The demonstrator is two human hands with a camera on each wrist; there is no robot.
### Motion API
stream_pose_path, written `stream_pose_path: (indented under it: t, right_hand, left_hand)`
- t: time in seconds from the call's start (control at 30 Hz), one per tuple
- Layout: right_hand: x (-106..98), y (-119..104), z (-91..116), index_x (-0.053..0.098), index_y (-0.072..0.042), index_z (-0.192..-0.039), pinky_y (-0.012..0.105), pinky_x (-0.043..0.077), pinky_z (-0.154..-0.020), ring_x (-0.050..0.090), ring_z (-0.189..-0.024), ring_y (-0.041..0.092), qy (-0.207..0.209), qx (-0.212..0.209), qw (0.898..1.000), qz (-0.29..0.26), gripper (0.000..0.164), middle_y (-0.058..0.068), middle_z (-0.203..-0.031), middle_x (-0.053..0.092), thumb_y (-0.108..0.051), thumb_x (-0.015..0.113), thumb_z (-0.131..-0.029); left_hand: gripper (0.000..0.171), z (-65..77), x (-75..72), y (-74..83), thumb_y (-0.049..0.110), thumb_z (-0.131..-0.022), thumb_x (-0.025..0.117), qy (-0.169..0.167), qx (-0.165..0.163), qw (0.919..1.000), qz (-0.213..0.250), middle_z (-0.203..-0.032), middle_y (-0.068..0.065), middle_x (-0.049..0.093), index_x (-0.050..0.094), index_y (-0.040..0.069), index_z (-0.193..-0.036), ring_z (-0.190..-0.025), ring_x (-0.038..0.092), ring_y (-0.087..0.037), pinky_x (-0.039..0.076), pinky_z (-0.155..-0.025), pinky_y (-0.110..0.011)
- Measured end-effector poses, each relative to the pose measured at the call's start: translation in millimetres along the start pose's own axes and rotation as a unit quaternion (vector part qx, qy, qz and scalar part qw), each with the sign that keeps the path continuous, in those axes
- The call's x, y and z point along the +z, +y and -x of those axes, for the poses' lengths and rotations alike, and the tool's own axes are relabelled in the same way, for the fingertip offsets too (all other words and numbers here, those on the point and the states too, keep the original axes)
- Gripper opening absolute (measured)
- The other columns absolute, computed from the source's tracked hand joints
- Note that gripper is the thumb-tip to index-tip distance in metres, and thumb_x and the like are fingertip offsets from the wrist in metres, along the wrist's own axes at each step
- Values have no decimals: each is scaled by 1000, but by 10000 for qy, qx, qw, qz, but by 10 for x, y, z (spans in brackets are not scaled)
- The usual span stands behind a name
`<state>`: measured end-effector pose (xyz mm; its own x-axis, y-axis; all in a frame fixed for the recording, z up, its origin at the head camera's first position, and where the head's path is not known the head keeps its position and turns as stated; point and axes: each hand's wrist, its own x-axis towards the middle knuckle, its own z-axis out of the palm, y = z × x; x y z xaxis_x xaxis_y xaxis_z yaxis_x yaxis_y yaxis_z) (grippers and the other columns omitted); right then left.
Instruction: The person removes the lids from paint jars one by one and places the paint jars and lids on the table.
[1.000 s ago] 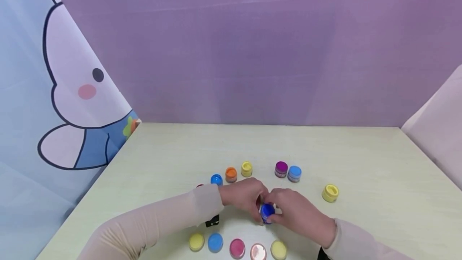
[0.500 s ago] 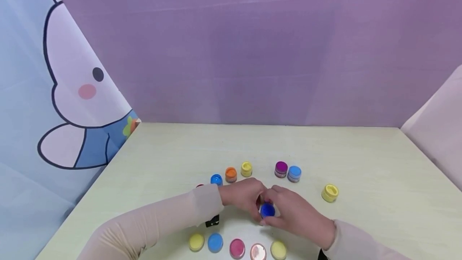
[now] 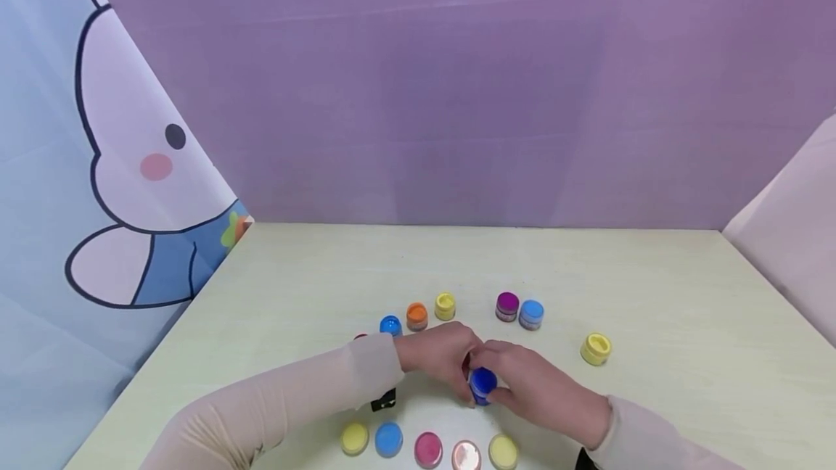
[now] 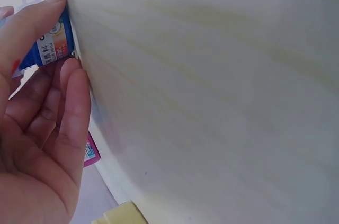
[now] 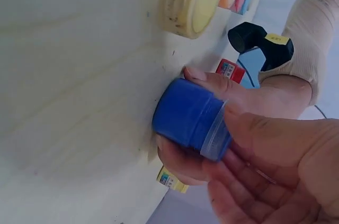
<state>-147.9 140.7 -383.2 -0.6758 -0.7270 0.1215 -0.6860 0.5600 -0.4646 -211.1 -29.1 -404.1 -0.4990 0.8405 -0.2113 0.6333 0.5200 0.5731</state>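
A small blue paint jar [image 3: 483,384] stands upright on the table between the two hands. My left hand [image 3: 444,357] holds its body from the left; in the left wrist view the thumb lies over the printed label and the fingers curl below. From the other side, my right hand [image 3: 538,386] pinches the jar's ribbed upper end between thumb and fingers. The right wrist view shows the blue jar [image 5: 188,115] close up, with the left fingers round its lower part and the right thumb at the ribbed band.
Behind the hands stand blue [image 3: 390,325], orange [image 3: 416,317] and yellow [image 3: 445,307] jars, then purple [image 3: 506,307] and light blue [image 3: 531,315] ones. Another yellow jar [image 3: 596,349] is far right. Several round lids, including a pink lid [image 3: 428,450], lie in a front row.
The right fingers and thumb have shifted round the top of the blue jar, opening slightly and regripping. The left hand and the jar stay in place.
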Motion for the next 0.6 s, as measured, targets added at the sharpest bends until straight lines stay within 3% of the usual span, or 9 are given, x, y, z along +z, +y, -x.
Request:
stream_pose_path:
  t: [0.13,0.33,0.43,0.6]
  right_hand:
    - [-21,-2,32,60,-14,-99,22,45,-75,51,-84,3,35,-180,9998,2,30,-11,-92,56,-1,70,-75]
    - [-113,0,93,60,-13,-100,23,46,-73,49,-81,3,121,58,9998,121,28,-10,-91,54,-7,71,-74]
    - [-172,20,155,60,-13,-95,24,45,-69,47,-76,3,-10,281,9993,250,27,-11,-88,51,-9,72,-71]
    - [-214,66,273,56,-15,-89,24,44,-62,43,-67,4,-590,835,9944,261,28,-11,-80,46,-13,74,-68]
  left_hand:
    - [33,1,0,2,20,-64,82,-16,5,10000,49,-72,15,58,65,16,-92,-65,51,1,42,-61,-15]
    - [32,-8,4,-11,20,-64,81,-42,129,9999,38,-71,14,58,65,16,-92,-61,50,-1,42,-58,-16]
    - [35,-14,2,-24,19,-65,81,-100,200,9997,60,-73,16,58,67,17,-98,-62,50,-1,43,-59,-16]
    - [37,-12,3,-21,19,-66,80,-155,85,9998,78,-76,18,58,67,19,-101,-65,50,-1,43,-61,-16]
